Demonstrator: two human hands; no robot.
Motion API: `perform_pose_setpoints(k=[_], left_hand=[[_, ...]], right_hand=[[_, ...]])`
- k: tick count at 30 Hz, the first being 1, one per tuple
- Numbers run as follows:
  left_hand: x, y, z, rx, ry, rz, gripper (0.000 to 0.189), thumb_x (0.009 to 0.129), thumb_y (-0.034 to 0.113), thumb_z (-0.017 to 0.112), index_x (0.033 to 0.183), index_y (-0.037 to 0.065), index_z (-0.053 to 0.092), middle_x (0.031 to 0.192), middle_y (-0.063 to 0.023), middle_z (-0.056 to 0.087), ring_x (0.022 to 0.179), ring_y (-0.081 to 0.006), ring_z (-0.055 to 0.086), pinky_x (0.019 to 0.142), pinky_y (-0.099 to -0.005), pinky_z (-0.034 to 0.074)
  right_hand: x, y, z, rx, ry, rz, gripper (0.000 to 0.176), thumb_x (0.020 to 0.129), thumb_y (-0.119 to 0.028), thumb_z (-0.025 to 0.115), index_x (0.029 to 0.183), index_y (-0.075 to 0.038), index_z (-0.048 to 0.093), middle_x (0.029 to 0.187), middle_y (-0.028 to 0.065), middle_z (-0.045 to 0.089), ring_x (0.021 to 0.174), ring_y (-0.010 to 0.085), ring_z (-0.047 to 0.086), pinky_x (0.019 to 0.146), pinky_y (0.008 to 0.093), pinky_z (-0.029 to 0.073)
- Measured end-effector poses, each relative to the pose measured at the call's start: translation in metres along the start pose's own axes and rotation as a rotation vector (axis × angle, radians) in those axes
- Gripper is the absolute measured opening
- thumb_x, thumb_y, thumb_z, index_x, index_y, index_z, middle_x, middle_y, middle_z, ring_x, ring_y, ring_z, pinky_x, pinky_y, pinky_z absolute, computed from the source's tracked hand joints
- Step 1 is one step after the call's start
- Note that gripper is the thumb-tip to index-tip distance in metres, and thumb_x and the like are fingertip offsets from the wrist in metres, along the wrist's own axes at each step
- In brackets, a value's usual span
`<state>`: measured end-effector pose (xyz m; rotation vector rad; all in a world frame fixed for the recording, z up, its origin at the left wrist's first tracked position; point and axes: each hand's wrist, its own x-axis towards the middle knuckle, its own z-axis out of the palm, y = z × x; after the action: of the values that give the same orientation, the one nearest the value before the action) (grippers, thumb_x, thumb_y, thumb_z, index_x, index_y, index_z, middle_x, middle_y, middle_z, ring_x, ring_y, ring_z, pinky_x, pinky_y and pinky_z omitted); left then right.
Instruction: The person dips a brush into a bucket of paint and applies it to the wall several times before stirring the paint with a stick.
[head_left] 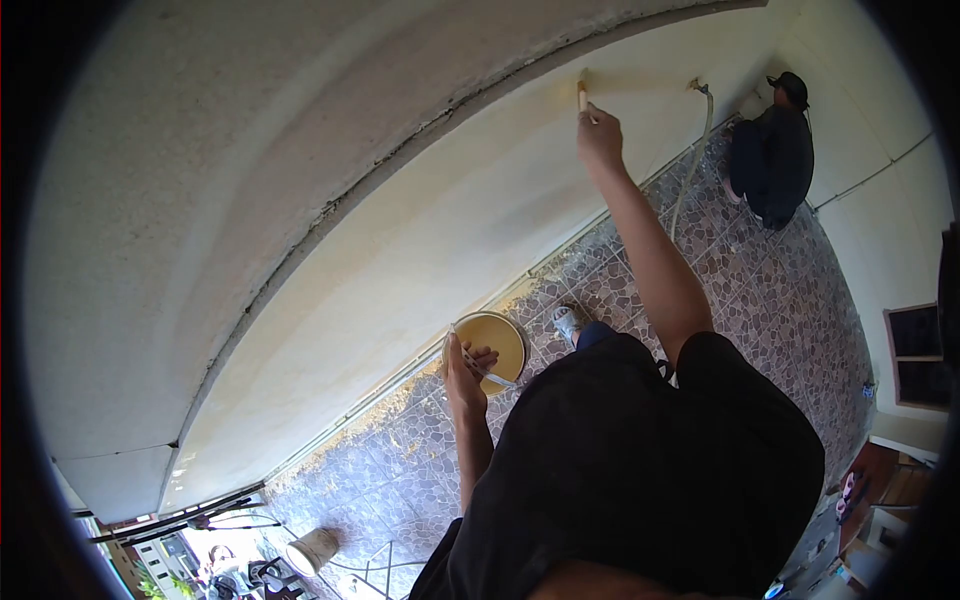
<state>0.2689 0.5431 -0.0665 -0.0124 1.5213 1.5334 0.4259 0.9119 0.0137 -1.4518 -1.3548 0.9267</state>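
My right hand (600,137) is stretched up against the pale yellow wall (480,200), closed around a paintbrush (583,95). The bristles meet the wall close under its ledge, where the surface is a stronger yellow. Lower down, at the foot of the wall, my left hand (462,378) has its fingers curled at the white handle (498,379) of a bucket (523,345). Yellowish paint (503,338) shows inside, partly covered by the fingers.
Near the far wall end a person (775,155) in dark clothes crouches. A hose (690,180) hangs from a wall tap (698,87). A second bucket (313,550) stands lower left. Paint flakes litter the patterned tile floor (750,300) along the wall. My sandalled foot (567,322) is near the paint bucket.
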Motion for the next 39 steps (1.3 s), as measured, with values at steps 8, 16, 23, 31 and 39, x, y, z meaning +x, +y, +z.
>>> perform_pose_setpoints(k=[8, 16, 23, 31, 39], left_hand=[[0.000, -0.005, 0.010, -0.002, 0.016, -0.004, 0.057, 0.096, 0.049, 0.054, 0.113, -0.005, 0.049, 0.080, -0.0163, 0.065, 0.068, -0.0261, 0.068, 0.068, -0.0337, 0.054], [-0.007, -0.008, 0.009, -0.013, 0.042, -0.005, 0.060, 0.096, 0.050, 0.054, 0.115, -0.006, 0.048, 0.079, -0.0154, 0.065, 0.069, -0.0250, 0.068, 0.066, -0.0322, 0.054], [-0.008, -0.007, 0.017, -0.043, 0.081, 0.020, 0.061, 0.095, 0.051, 0.055, 0.116, -0.006, 0.048, 0.079, -0.0148, 0.064, 0.069, -0.0247, 0.068, 0.066, -0.0322, 0.054], [0.005, -0.005, 0.026, -0.054, 0.082, 0.008, 0.059, 0.094, 0.051, 0.057, 0.112, -0.004, 0.049, 0.078, -0.0141, 0.064, 0.068, -0.0236, 0.067, 0.065, -0.0315, 0.053], [-0.008, -0.009, 0.014, -0.071, 0.112, 0.032, 0.061, 0.095, 0.051, 0.056, 0.115, -0.006, 0.048, 0.077, -0.0127, 0.062, 0.066, -0.0223, 0.065, 0.065, -0.0315, 0.053]], right_hand=[[-0.117, -0.003, 0.042, 0.022, -0.523, -0.236, 0.041, 0.097, -0.012, 0.052, 0.137, -0.002, 0.052, 0.074, 0.0099, 0.061, 0.064, 0.0128, 0.055, 0.058, 0.0299, 0.045], [0.054, 0.091, -0.060, 0.000, -0.049, 0.032, 0.038, 0.096, -0.018, 0.052, 0.129, 0.000, 0.058, 0.082, 0.0131, 0.068, 0.066, 0.0201, 0.064, 0.064, 0.0348, 0.051], [0.003, 0.050, 0.053, 0.058, 0.181, -0.176, 0.042, 0.092, -0.010, 0.046, 0.130, 0.001, 0.057, 0.096, 0.0259, 0.067, 0.090, 0.0404, 0.065, 0.080, 0.0452, 0.051], [-0.092, 0.059, 0.005, 0.045, -0.614, 0.056, 0.036, 0.099, -0.019, 0.050, 0.125, 0.003, 0.060, 0.074, 0.0058, 0.062, 0.061, 0.0099, 0.053, 0.056, 0.0308, 0.043], [0.019, 0.077, 0.035, -0.009, 0.149, -0.093, 0.037, 0.097, -0.016, 0.048, 0.128, 0.002, 0.058, 0.098, 0.0283, 0.065, 0.094, 0.0409, 0.064, 0.084, 0.0452, 0.050]])
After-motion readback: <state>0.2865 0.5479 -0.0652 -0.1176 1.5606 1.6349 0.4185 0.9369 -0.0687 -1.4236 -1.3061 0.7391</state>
